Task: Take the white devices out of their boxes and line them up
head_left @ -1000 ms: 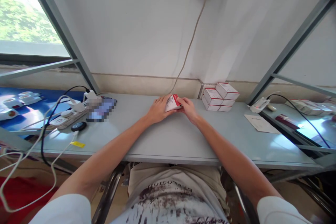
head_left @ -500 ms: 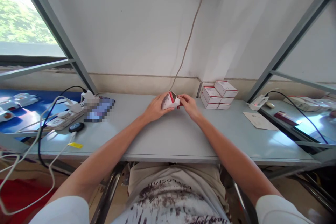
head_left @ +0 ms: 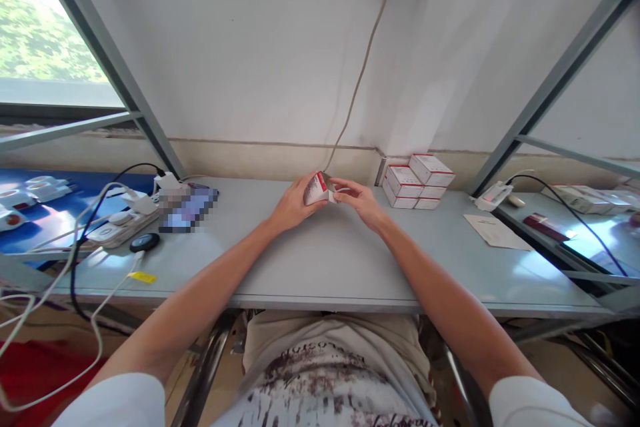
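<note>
Above the middle of the desk, my left hand (head_left: pixel 291 207) is wrapped round a small white and red cardboard box (head_left: pixel 315 191). The box is tilted, and its right end is open with a flap standing out. My right hand (head_left: pixel 366 204) is at that open end, its thumb and fingers closed on the white end flap (head_left: pixel 333 196). What lies inside the box is hidden from me. To the right of my hands, against the wall, is a stack of several similar white boxes (head_left: pixel 404 181) with red edges.
On the left are a blurred phone (head_left: pixel 190 210), a power strip (head_left: pixel 120 227) with cables, and a black round device (head_left: pixel 145 242). A paper sheet (head_left: pixel 495 232) and a white adapter (head_left: pixel 493 195) lie at the right. A cable (head_left: pixel 361 73) runs down the wall behind my hands.
My right hand's fingers have shifted left and now reach over the box's open end at the flap. The box has moved slightly left in my left hand.
</note>
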`<state>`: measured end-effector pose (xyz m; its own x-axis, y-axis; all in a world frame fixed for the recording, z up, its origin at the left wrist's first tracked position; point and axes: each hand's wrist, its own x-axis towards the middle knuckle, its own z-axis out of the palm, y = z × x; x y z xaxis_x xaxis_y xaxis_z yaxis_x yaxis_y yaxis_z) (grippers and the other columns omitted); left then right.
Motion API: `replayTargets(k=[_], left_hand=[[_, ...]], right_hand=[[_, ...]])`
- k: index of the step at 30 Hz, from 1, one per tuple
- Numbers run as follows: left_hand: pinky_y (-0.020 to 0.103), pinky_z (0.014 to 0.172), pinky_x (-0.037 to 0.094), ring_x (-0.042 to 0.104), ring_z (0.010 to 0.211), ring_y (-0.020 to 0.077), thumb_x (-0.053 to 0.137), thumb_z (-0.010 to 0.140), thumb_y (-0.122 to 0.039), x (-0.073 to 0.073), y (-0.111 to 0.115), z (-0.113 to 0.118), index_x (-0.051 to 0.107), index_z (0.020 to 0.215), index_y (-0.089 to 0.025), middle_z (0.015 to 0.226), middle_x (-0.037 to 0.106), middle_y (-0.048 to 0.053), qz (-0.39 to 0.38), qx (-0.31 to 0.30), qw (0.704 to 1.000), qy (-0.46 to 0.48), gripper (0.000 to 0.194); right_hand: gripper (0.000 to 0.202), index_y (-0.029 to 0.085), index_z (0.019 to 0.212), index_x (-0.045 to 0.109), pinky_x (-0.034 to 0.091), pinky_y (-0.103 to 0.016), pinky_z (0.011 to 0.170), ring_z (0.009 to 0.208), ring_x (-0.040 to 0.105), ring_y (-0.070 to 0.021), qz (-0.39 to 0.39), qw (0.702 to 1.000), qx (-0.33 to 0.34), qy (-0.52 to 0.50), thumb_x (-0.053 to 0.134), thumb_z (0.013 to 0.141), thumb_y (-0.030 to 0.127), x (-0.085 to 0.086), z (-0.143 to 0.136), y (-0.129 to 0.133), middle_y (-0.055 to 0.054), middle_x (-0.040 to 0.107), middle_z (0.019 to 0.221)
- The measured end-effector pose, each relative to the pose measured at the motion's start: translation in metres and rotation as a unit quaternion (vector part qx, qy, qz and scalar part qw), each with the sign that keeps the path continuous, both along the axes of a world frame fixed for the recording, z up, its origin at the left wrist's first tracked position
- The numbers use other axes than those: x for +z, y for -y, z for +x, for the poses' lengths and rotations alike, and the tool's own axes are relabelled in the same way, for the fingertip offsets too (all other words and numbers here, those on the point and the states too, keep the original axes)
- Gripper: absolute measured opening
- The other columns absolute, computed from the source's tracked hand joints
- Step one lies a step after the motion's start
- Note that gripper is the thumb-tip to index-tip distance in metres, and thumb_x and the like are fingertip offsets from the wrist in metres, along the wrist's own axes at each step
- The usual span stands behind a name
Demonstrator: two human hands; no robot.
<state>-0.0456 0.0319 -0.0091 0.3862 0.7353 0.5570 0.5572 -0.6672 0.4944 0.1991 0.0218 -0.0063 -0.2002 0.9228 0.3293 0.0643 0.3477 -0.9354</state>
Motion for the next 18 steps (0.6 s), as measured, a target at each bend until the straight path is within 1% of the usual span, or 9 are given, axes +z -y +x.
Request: replayTargets(k=[2, 3, 5, 7, 9, 12, 16, 18], left_hand=[[0.049, 0.118, 0.049, 0.057, 0.143, 0.0333, 0.072, 0.097, -0.061, 0.001, 0.000, -0.001, 0.040, 0.166, -0.029, 0.157, 0.058, 0.012, 0.000, -0.001, 1.000, -0.006, 0.083], [0.048, 0.117, 0.049, 0.058, 0.142, 0.0331, 0.072, 0.097, -0.062, 0.001, 0.000, -0.001, 0.040, 0.166, -0.029, 0.157, 0.058, 0.012, 0.006, -0.005, 1.000, -0.011, 0.083], [0.047, 0.118, 0.049, 0.058, 0.142, 0.0325, 0.071, 0.098, -0.064, 0.001, -0.001, -0.002, 0.039, 0.167, -0.030, 0.157, 0.058, 0.011, 0.022, -0.012, 0.999, -0.023, 0.083], [0.048, 0.118, 0.048, 0.058, 0.140, 0.0325, 0.069, 0.099, -0.065, 0.000, -0.002, -0.003, 0.039, 0.167, -0.031, 0.155, 0.059, 0.011, 0.040, -0.014, 0.998, -0.042, 0.082], [0.049, 0.118, 0.046, 0.059, 0.138, 0.0329, 0.070, 0.098, -0.066, 0.000, -0.004, -0.004, 0.039, 0.167, -0.032, 0.151, 0.061, 0.011, 0.062, -0.010, 0.996, -0.069, 0.083], [0.049, 0.116, 0.044, 0.061, 0.134, 0.0329, 0.072, 0.098, -0.063, -0.002, -0.005, -0.005, 0.037, 0.169, -0.033, 0.149, 0.062, 0.012, 0.104, -0.007, 0.988, -0.112, 0.084], [0.048, 0.111, 0.045, 0.062, 0.127, 0.0338, 0.072, 0.099, -0.058, -0.003, -0.005, -0.004, 0.038, 0.170, -0.031, 0.147, 0.063, 0.013, 0.149, 0.018, 0.973, -0.173, 0.083], [0.048, 0.109, 0.045, 0.062, 0.123, 0.0343, 0.071, 0.100, -0.057, -0.003, -0.005, -0.003, 0.041, 0.169, -0.029, 0.145, 0.064, 0.014, 0.165, 0.038, 0.966, -0.197, 0.080]], right_hand=[[0.057, 0.037, 0.138, 0.076, 0.050, -0.041, 0.106, 0.099, 0.067, -0.0183, -0.009, 1.000, -0.003, 0.019, 0.085, 0.083, 0.045, 0.002, -0.001, 0.001, -0.002, 0.070, 0.127], [0.058, 0.038, 0.141, 0.074, 0.050, -0.041, 0.106, 0.098, 0.066, -0.0179, -0.011, 1.000, -0.007, 0.028, 0.084, 0.083, 0.045, 0.002, 0.000, 0.002, -0.002, 0.070, 0.128], [0.059, 0.039, 0.143, 0.073, 0.051, -0.040, 0.105, 0.098, 0.065, -0.0175, -0.007, 0.999, -0.012, 0.038, 0.081, 0.085, 0.045, 0.004, 0.000, 0.003, -0.003, 0.069, 0.130], [0.057, 0.037, 0.143, 0.073, 0.053, -0.039, 0.101, 0.095, 0.065, -0.0170, 0.006, 0.999, -0.012, 0.042, 0.079, 0.087, 0.046, 0.004, 0.000, 0.003, -0.003, 0.069, 0.125], [0.049, 0.033, 0.136, 0.077, 0.055, -0.038, 0.094, 0.091, 0.064, -0.0174, 0.024, 0.998, -0.017, 0.051, 0.076, 0.089, 0.047, 0.002, 0.000, 0.001, -0.004, 0.072, 0.118], [0.036, 0.027, 0.117, 0.082, 0.056, -0.037, 0.084, 0.087, 0.063, -0.0188, 0.067, 0.992, -0.046, 0.092, 0.078, 0.085, 0.043, -0.005, -0.001, -0.006, -0.006, 0.073, 0.113], [0.032, 0.024, 0.109, 0.082, 0.054, -0.036, 0.081, 0.083, 0.061, -0.0183, 0.137, 0.979, -0.066, 0.135, 0.074, 0.080, 0.034, -0.016, -0.003, -0.016, -0.007, 0.070, 0.106], [0.023, 0.022, 0.097, 0.080, 0.052, -0.035, 0.079, 0.080, 0.059, -0.0180, 0.146, 0.976, -0.065, 0.149, 0.070, 0.079, 0.031, -0.021, -0.003, -0.019, -0.005, 0.069, 0.096]])
